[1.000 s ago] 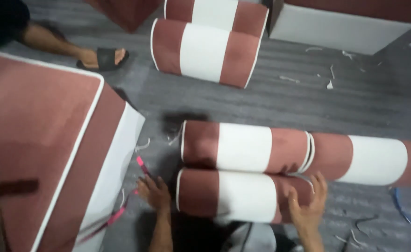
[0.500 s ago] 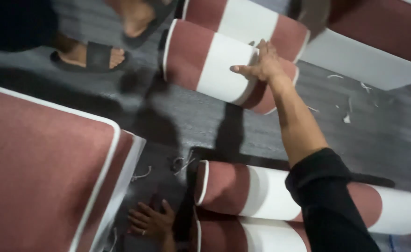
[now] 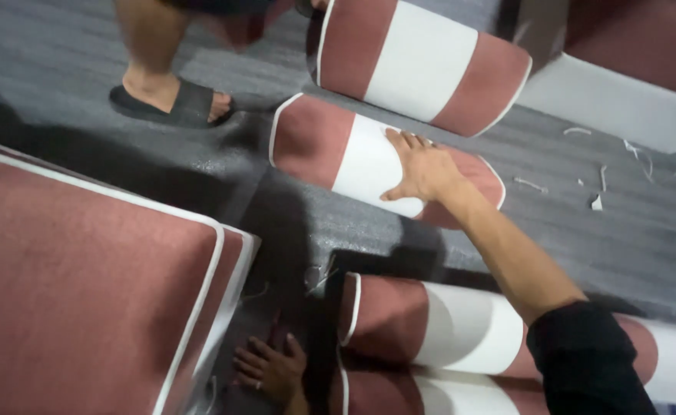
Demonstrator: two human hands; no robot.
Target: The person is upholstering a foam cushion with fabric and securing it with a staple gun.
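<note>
The right hand (image 3: 422,165) lies flat, fingers spread, on a maroon-and-white bolster cushion (image 3: 353,157) at frame centre, not gripping. The left hand (image 3: 273,369), open, rests on the floor (image 3: 584,230) at the bottom beside two bolsters (image 3: 445,330) already lying together.

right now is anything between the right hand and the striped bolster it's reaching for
No. The right hand already lies flat on the white band of the red and white bolster, with nothing visible between them. The left hand rests low on the floor beside the big red cushion.
</note>
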